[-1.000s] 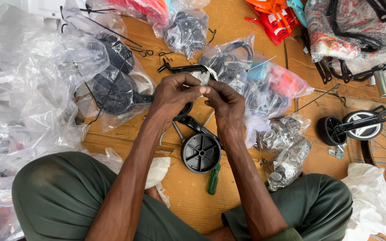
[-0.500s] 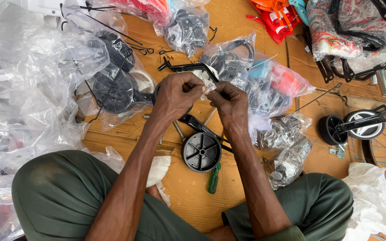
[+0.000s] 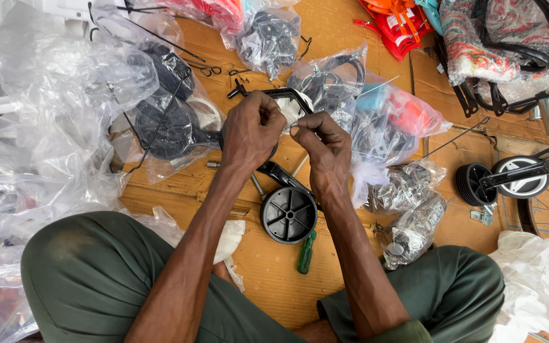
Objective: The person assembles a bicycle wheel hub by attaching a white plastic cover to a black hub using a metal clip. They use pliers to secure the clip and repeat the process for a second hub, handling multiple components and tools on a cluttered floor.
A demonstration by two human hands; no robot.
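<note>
My left hand (image 3: 253, 130) and my right hand (image 3: 323, 145) are raised together over the cardboard floor (image 3: 274, 273), fingers pinched on a small clear plastic bag (image 3: 289, 109) between them. What is inside the bag is too small to tell. Just below the hands lies a black training wheel (image 3: 288, 215) on a black metal bracket (image 3: 281, 173). A green-handled screwdriver (image 3: 305, 253) lies beside the wheel, near my knees.
Clear plastic bags (image 3: 52, 108) holding black wheels and parts are heaped at the left and back. A second wheel with bracket (image 3: 521, 173) lies right. Small bags of hardware (image 3: 414, 222), red and orange parts (image 3: 395, 22) and white cloth (image 3: 528, 292) lie around.
Both hands have lifted a little away from me with the small bag, and their fingers have shifted on it. The wheel and screwdriver stay where they were.
</note>
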